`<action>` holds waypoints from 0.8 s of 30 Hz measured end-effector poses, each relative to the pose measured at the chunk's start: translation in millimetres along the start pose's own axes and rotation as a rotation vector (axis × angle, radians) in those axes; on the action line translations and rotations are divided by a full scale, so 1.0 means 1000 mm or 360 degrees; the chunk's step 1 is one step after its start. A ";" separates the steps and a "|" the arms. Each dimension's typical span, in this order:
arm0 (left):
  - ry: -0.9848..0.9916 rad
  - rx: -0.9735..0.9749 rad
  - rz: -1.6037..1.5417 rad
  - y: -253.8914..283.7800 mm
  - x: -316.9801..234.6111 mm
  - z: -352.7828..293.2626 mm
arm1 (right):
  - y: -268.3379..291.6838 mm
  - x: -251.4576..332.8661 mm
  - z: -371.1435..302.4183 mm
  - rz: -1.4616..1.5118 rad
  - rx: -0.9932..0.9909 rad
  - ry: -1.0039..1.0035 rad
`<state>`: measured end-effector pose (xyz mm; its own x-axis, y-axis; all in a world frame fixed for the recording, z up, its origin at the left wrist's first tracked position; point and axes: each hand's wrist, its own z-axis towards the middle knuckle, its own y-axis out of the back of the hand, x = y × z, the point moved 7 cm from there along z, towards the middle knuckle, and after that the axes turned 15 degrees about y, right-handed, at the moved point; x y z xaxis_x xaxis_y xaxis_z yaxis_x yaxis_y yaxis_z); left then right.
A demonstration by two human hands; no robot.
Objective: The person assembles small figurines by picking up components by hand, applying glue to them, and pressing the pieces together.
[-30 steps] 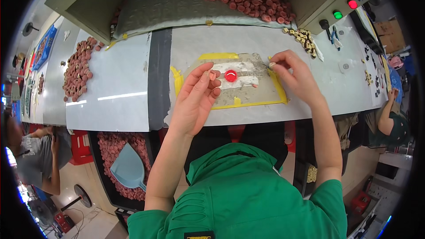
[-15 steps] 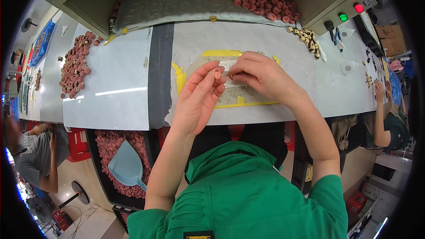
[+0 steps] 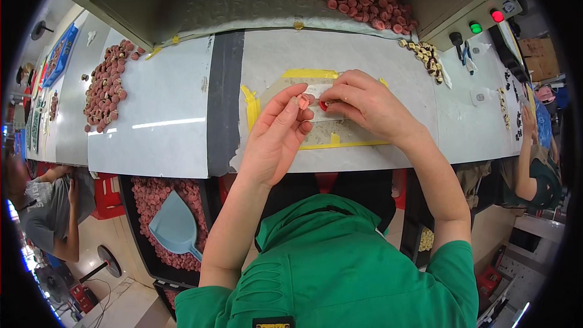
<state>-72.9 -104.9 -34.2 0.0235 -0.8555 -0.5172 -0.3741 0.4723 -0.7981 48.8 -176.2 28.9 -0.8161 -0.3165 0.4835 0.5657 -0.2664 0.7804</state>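
Centrally, we find a small pink piece pinched between the thumb and forefinger of the person's left hand, just above the work area. The pinching tips nearly meet, with only the piece's width between them; the other fingers curl loosely. Close beside it is the right hand, palm down, its fingertips bunched low over a red disc that they partly cover. We cannot tell whether those fingers grasp anything.

Beneath both hands lies a worn grey patch bordered by yellow tape, on a white tabletop.

As for writing, we notice a dark badge with yellow lettering on the wearer's green shirt, cut off by the lower edge. At far left, a co-worker's grey shirt carries pale lettering.

Farther out, we see a heap of pink pieces beyond the hands, cream-and-dark pieces to the right, and a pinkish pile to the left. Below the table's edge, a pale blue scoop rests on more pink pieces in a black bin.
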 end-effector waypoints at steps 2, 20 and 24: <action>-0.0005 0.0003 -0.0005 0.000 0.000 0.000 | 0.002 0.003 -0.001 -0.0029 -0.0003 0.0006; -0.0026 -0.0048 0.0011 -0.003 0.000 -0.001 | 0.004 0.005 -0.006 0.0192 -0.0128 -0.0206; -0.0028 0.0006 0.0007 -0.004 0.000 -0.001 | 0.008 0.016 -0.002 0.0596 -0.0496 -0.0307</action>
<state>-72.1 -107.1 -31.1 0.0380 -0.8495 -0.5262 -0.3706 0.4771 -0.7969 40.3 -185.6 42.1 -0.5413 -0.2763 0.7942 0.8074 -0.4345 0.3991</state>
